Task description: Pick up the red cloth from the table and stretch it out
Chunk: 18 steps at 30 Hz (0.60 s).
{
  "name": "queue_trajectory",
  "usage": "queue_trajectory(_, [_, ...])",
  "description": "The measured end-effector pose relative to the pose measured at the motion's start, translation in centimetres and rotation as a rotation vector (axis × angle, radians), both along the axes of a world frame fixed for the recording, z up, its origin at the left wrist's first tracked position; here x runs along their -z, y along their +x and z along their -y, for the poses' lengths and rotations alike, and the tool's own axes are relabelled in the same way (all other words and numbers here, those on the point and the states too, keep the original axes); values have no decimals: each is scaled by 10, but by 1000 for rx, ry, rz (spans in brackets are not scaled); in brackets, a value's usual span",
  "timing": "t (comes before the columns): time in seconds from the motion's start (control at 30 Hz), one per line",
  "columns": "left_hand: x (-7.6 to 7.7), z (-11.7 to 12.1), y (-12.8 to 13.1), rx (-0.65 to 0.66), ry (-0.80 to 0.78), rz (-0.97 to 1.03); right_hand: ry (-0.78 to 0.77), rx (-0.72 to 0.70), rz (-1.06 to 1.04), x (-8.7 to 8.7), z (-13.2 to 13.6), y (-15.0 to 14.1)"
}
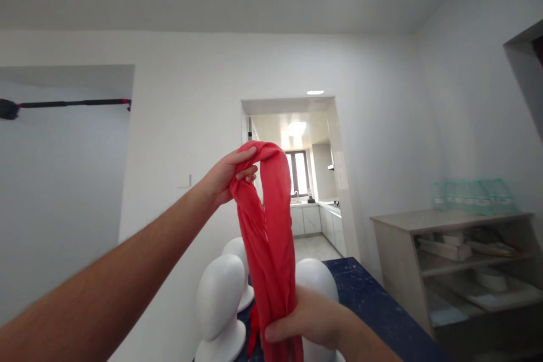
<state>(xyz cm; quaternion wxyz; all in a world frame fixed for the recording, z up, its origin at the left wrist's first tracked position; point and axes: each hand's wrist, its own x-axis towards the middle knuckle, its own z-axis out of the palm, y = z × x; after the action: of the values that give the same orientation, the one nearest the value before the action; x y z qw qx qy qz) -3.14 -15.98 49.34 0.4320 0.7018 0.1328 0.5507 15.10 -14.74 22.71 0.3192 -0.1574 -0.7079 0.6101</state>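
Observation:
A red scarf point(267, 237) hangs folded in a long loop in the middle of the view. My left hand point(227, 175) is raised and grips the top of the loop, arm stretched out from the lower left. My right hand point(307, 317) is closed around the gathered lower part of the scarf, near the bottom edge. Behind the scarf stand white mannequin heads: one at the left point(218, 300), one further back point(237, 251) and one partly hidden behind my right hand point(316, 277). They rest on a dark blue table point(373, 305).
A grey open shelf unit point(462, 260) with trays and dishes stands at the right, green mesh baskets point(473, 195) on top. A doorway point(305, 181) straight ahead opens onto a kitchen. A black rod point(68, 104) crosses an alcove at the left.

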Motion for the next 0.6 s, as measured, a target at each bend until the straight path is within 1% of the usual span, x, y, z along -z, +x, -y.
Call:
queue_trajectory(0.07, [0,-2,-8,6,-28,79,32,39,-21,2,0,18])
queue_trajectory(0.13, [1,-6,-14,21,-74,156,44,-2,-35,9,1,37])
queue_trajectory(0.17, [3,-8,-17,30,-104,182,21,-23,-64,14,0,49])
queue_trajectory(0.23, [8,-16,-22,37,-166,234,-76,-66,-146,26,-6,76])
queue_trajectory(0.3, [17,-27,-26,19,-216,289,-152,-107,-257,37,-19,109])
queue_trajectory(0.33, [23,-35,-27,3,-235,313,-163,-130,-330,41,-28,126])
queue_trajectory(0.4, [38,-55,-26,-27,-274,332,-176,-140,-504,46,-50,159])
queue_trajectory(0.47, [59,-80,-20,-50,-313,335,-210,-104,-685,49,-73,185])
queue_trajectory(0.53, [87,-111,-10,-84,-358,350,-251,-43,-845,52,-97,199])
queue_trajectory(0.6, [120,-143,0,-126,-410,358,-274,16,-958,58,-122,202])
